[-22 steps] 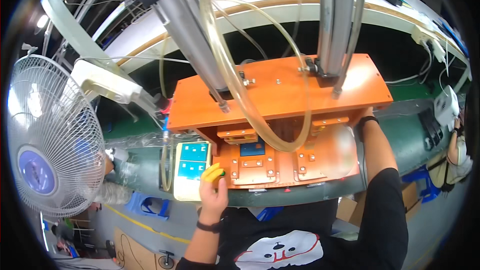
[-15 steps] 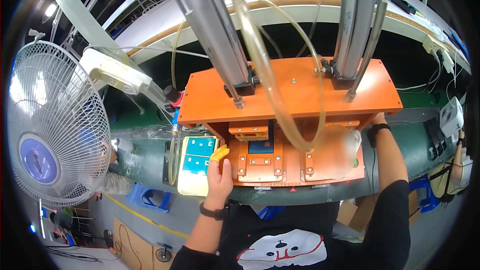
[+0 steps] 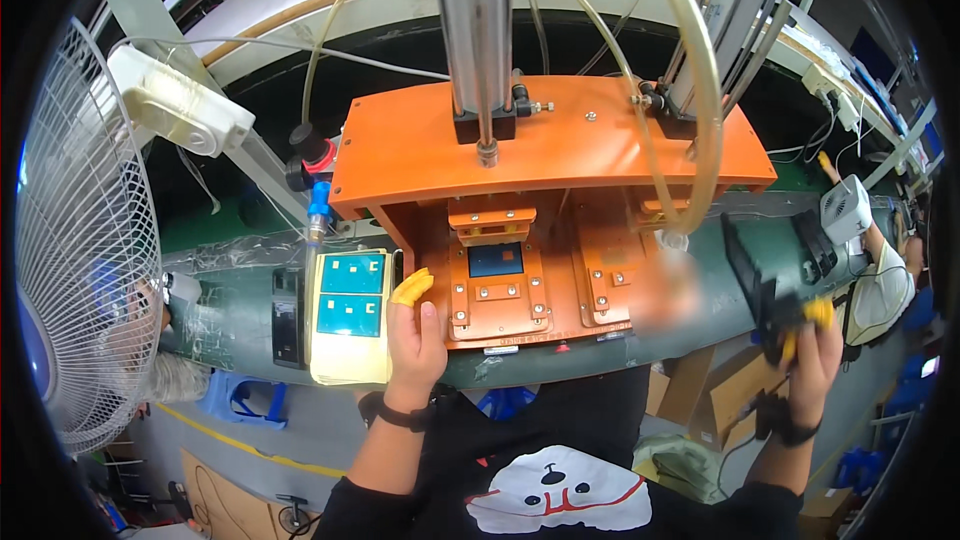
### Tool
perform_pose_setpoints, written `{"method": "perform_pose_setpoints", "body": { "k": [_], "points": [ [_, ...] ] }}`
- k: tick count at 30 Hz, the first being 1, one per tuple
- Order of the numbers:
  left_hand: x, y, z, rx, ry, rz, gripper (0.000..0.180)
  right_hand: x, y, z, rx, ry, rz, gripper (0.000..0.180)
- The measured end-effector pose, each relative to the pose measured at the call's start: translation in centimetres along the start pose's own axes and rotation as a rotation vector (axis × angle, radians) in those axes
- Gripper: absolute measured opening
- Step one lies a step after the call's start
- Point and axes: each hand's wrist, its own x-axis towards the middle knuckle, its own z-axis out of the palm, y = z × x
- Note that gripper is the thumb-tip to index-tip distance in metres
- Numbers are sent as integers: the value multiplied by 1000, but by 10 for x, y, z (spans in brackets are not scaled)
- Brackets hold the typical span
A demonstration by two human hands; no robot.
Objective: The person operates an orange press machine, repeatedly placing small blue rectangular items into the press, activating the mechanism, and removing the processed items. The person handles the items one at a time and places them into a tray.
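Your left hand (image 3: 415, 335) sits at lower centre, yellow-capped fingertips (image 3: 412, 287) resting against the left edge of the orange press fixture (image 3: 540, 155), just beside the cream control box (image 3: 348, 315); it grips nothing. Your right hand (image 3: 812, 345) at the right edge is closed round a black flat part (image 3: 752, 270), motion-blurred, so its details are unreadable. A blue panel (image 3: 496, 260) sits in the fixture's left nest. A fan (image 3: 80, 240) is cut off at the left edge.

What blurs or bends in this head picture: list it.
Head view: the right hand and the black device it holds are motion-smeared; a soft blurred patch sits beside the orange press; the fan and belt curve toward the dark fisheye rim.
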Motion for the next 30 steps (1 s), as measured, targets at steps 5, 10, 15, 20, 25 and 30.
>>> {"method": "perform_pose_setpoints", "body": {
  "k": [5, 10, 15, 20, 25, 30],
  "points": [
    [4, 4, 2, 27, -20, 55, 33, -36, -59, 68, 49, -254, -405, 30],
    [4, -1, -5, 95, 3, 100, 33, 11, -81, 163, -159, -928, -868, 19],
    [4, 1, -1, 181, 6, 143, 36, 26, -70, 251, -388, -841, -1025, 15],
    [4, 1, 1, 183, 22, 148, 38, 47, -48, 294, -514, -750, -1083, 12],
    [1, 0, 0, 173, 32, 139, 40, 58, -41, 306, -559, -654, -925, 21],
    [1, 1, -2, 178, 36, 146, 42, 46, -42, 309, -613, -476, -813, 45]
  ]
}}
